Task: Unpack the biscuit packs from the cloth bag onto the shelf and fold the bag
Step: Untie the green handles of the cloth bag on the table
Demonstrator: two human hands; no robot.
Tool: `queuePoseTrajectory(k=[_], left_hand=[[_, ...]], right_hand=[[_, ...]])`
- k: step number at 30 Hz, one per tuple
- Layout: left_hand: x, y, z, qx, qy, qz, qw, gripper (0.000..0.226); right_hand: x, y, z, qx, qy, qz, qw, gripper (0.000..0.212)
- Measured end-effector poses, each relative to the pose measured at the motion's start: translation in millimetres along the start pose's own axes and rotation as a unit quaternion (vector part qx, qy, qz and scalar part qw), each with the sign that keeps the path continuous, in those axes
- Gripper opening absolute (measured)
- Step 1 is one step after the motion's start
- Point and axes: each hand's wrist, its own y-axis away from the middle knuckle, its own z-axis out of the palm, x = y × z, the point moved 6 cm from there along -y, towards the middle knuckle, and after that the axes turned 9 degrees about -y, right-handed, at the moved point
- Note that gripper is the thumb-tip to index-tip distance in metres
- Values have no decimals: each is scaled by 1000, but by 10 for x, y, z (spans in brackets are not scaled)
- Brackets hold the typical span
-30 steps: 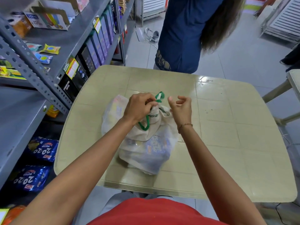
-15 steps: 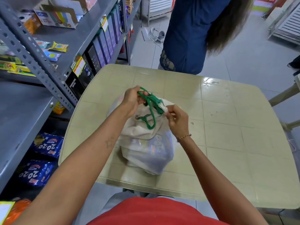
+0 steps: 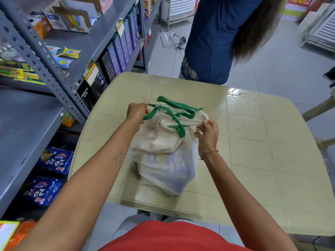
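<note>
The cloth bag (image 3: 163, 142) is showing off-white and half see-through, with green handles (image 3: 174, 113), and blue and orange packs (image 3: 170, 165) are glowing through it. It is lying on a pale cream table (image 3: 262, 160) marked with a square tile pattern. Dark blue packs (image 3: 54, 161) with white "20-20" lettering are sitting under the grey shelf (image 3: 23, 127), beside yellow and green wrappers (image 3: 71, 52) higher up.

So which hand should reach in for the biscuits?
Probably the right hand: it only pinches the cloth bag rim, nearest the opening. The left hand grips the green handles, steadying it.
</note>
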Motion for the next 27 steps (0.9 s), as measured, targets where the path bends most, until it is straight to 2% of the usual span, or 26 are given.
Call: queuePoseTrajectory(k=[2,5,7,9,10,12,13,15,16,17,18,19,20,22,23,27], left_hand=[[47,8,-43,-13,-2,16,1000,13],[133,-37,-187,22,-33,72,997,8],[118,-68,-211,29,-189,99,976,33],[176,32,-155,48,-258,177,949,42],[237,127,-78,36,-241,234,941,36],[281,344,183,-76,-233,294,924,25],[237,428,357,-156,-302,285,896,33],[-4,506,593,-269,-512,203,790,52],[-125,482,617,-268,-600,160,736,62],[-185,437,607,-233,-653,142,707,72],[-196,401,588,-186,-662,142,712,74],[-184,368,584,-147,-634,160,742,71],[-177,333,594,-133,-574,184,787,64],[-174,291,652,-169,-402,222,872,45],[-159,282,656,-174,-324,230,901,39],[-139,250,577,-98,-82,192,973,33]], right_hand=[[28,-49,-54,42,-64,57,995,19],[39,-64,-7,56,-133,100,984,27],[44,-52,69,37,-140,111,983,25],[31,-30,166,9,-115,95,989,21],[19,-17,223,-5,-103,81,991,19],[-13,14,349,-35,-77,57,995,11],[-42,23,415,-53,-60,44,996,6],[-111,32,531,-97,-17,12,995,9],[-154,34,579,-119,4,-5,993,10],[-194,36,616,-138,22,-20,990,8],[-225,35,638,-153,37,-31,987,5],[-248,22,640,-164,52,-38,984,3],[-254,10,630,-172,64,-39,982,3],[-241,-12,591,-185,87,-33,978,7],[-220,-24,568,-191,97,-28,976,11],[-158,-21,510,-215,138,-36,966,22]])
